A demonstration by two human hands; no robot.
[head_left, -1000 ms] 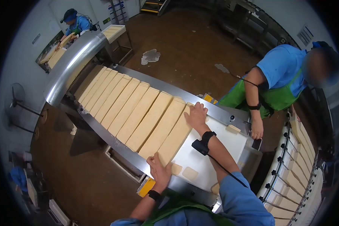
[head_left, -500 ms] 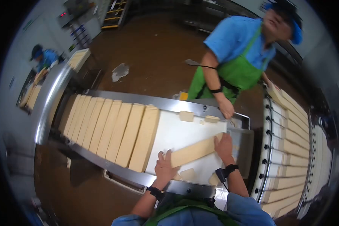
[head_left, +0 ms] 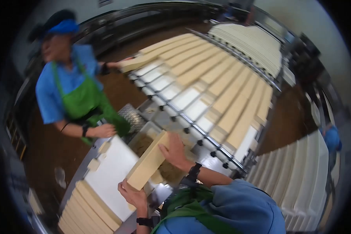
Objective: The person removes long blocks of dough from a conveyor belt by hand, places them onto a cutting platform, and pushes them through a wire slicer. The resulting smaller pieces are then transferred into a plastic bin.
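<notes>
A long pale-yellow slab [head_left: 147, 160] is held between my two hands, tilted, above the right end of the white belt [head_left: 112, 162] and a bin [head_left: 149, 125] with scraps in it. My left hand [head_left: 134, 195] grips its near end, fingers curled around the edge. At the far end, my right hand [head_left: 174, 151] presses on the side and top of the slab. Small cut pieces [head_left: 93, 164] lie along the far edge of the belt. More upright slabs [head_left: 90, 208] stand side by side on the belt at lower left.
Across from me stands a co-worker [head_left: 76, 91] in a green apron, one hand by the belt edge, the other on a slab at the rack. That roller-edged rack [head_left: 199, 103] carries rows of slabs. Stacked white trays [head_left: 292, 175] stand at right.
My view has swung right toward the rack. The slab has come up off the belt in both hands and moved toward the bin and rack.
</notes>
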